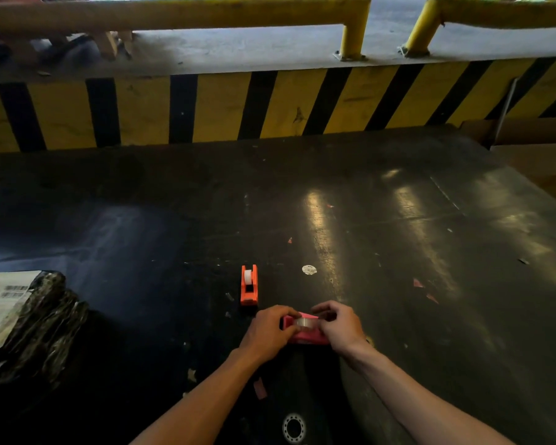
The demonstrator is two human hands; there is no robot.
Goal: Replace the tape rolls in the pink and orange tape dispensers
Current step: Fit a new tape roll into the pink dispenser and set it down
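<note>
The pink tape dispenser (305, 336) lies on the dark table (398, 252) near the front, between both hands. A clear tape roll (304, 323) sits in it, partly hidden by fingers. My left hand (267, 332) grips the dispenser's left end. My right hand (339, 326) pinches the tape roll from the right. The orange tape dispenser (249, 285) stands a little behind and to the left, with a white tape roll (247, 276) in its cradle, untouched.
A black wrapped parcel with a barcode label (23, 319) lies at the left edge. A small round white sticker (308, 270) and paper scraps dot the table. A yellow-and-black striped wall (270, 104) bounds the back; cardboard (533, 146) stands at the right.
</note>
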